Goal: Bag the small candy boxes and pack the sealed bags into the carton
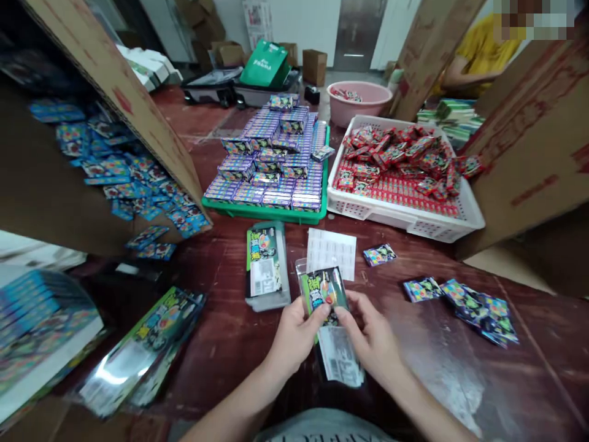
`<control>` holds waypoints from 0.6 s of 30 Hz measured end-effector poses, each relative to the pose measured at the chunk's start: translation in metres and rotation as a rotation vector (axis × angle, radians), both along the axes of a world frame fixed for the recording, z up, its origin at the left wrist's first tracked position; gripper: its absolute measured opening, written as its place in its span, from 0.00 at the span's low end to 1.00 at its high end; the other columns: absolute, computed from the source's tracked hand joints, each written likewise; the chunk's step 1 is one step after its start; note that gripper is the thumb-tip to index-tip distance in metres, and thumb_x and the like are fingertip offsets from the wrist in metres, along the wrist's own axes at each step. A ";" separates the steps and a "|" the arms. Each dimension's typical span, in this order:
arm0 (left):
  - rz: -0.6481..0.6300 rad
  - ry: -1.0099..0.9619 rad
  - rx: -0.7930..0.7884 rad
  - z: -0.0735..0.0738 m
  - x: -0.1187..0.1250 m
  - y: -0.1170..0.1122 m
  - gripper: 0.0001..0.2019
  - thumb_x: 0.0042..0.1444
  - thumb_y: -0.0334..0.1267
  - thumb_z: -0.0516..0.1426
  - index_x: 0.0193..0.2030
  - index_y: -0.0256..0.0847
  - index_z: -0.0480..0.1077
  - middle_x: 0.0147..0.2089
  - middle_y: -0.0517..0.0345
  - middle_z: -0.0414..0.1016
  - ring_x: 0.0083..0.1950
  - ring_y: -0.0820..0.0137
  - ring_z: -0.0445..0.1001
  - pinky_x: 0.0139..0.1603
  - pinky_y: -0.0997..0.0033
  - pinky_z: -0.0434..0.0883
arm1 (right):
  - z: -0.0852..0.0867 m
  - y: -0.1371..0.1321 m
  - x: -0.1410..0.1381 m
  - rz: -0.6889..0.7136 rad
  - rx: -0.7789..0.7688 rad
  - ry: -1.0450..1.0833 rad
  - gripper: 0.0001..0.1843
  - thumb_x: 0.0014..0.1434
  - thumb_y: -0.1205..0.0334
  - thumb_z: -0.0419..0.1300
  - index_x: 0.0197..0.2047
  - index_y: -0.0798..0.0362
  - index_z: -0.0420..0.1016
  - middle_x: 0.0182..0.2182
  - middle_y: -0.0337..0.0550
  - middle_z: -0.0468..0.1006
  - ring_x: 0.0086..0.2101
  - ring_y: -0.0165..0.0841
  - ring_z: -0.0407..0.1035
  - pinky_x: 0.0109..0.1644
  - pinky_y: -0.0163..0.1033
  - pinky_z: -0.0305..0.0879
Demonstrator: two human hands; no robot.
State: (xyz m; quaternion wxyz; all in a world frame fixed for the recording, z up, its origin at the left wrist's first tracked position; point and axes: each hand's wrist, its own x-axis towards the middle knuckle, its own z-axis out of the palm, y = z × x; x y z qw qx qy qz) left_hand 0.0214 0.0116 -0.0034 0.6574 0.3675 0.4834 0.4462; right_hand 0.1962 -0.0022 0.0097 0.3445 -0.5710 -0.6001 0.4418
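A grey shirt [317,425] is nearest. The left hand [293,331] and right hand [373,334] have their fingers [317,315] grasping one printed plastic pouch [337,348]

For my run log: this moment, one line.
left hand: holds flat black-green plastic packet | right hand: holds same packet | beyond: white printed sheet
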 end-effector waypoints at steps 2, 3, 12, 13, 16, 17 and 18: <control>-0.015 0.020 0.015 0.004 0.007 -0.003 0.18 0.60 0.46 0.63 0.50 0.35 0.74 0.51 0.47 0.81 0.50 0.59 0.78 0.55 0.62 0.73 | -0.004 -0.008 -0.008 -0.061 0.041 -0.057 0.19 0.69 0.48 0.52 0.56 0.49 0.68 0.48 0.51 0.82 0.43 0.41 0.79 0.47 0.44 0.74; -0.013 0.052 0.020 0.006 0.009 -0.006 0.17 0.61 0.46 0.63 0.50 0.36 0.74 0.51 0.47 0.81 0.51 0.59 0.78 0.54 0.62 0.73 | -0.008 -0.011 -0.009 -0.092 0.058 -0.107 0.18 0.69 0.48 0.51 0.54 0.49 0.69 0.47 0.51 0.82 0.42 0.42 0.79 0.45 0.44 0.74; -0.119 0.524 0.106 0.000 -0.003 -0.057 0.17 0.68 0.46 0.52 0.58 0.39 0.66 0.49 0.45 0.80 0.49 0.57 0.79 0.49 0.63 0.72 | -0.039 -0.010 0.004 -0.076 -0.132 -0.436 0.23 0.67 0.39 0.42 0.43 0.42 0.71 0.32 0.48 0.84 0.33 0.49 0.81 0.32 0.45 0.71; -0.157 0.557 0.102 0.000 -0.005 -0.060 0.18 0.67 0.47 0.53 0.57 0.39 0.66 0.48 0.45 0.81 0.47 0.57 0.80 0.46 0.64 0.72 | -0.042 -0.007 0.004 -0.053 -0.150 -0.477 0.23 0.67 0.39 0.41 0.42 0.42 0.71 0.30 0.48 0.84 0.31 0.50 0.80 0.30 0.45 0.70; -0.266 0.602 0.116 0.011 -0.019 -0.059 0.30 0.57 0.54 0.63 0.61 0.40 0.67 0.44 0.48 0.82 0.40 0.58 0.81 0.38 0.67 0.72 | -0.048 -0.001 0.009 0.041 -0.215 -0.568 0.24 0.66 0.40 0.41 0.41 0.41 0.72 0.24 0.47 0.82 0.26 0.51 0.78 0.27 0.46 0.68; -0.280 0.633 0.134 0.018 -0.028 -0.053 0.32 0.54 0.56 0.64 0.61 0.41 0.67 0.43 0.50 0.83 0.38 0.59 0.81 0.37 0.68 0.71 | -0.049 0.001 0.012 0.082 -0.254 -0.587 0.23 0.65 0.39 0.42 0.41 0.40 0.73 0.24 0.47 0.82 0.25 0.50 0.78 0.27 0.47 0.68; -0.265 0.695 0.159 0.026 -0.041 -0.044 0.32 0.54 0.57 0.64 0.61 0.43 0.69 0.43 0.51 0.83 0.38 0.60 0.81 0.37 0.69 0.71 | -0.049 0.002 0.016 0.117 -0.294 -0.606 0.23 0.63 0.37 0.44 0.41 0.40 0.74 0.25 0.46 0.82 0.25 0.50 0.78 0.27 0.47 0.68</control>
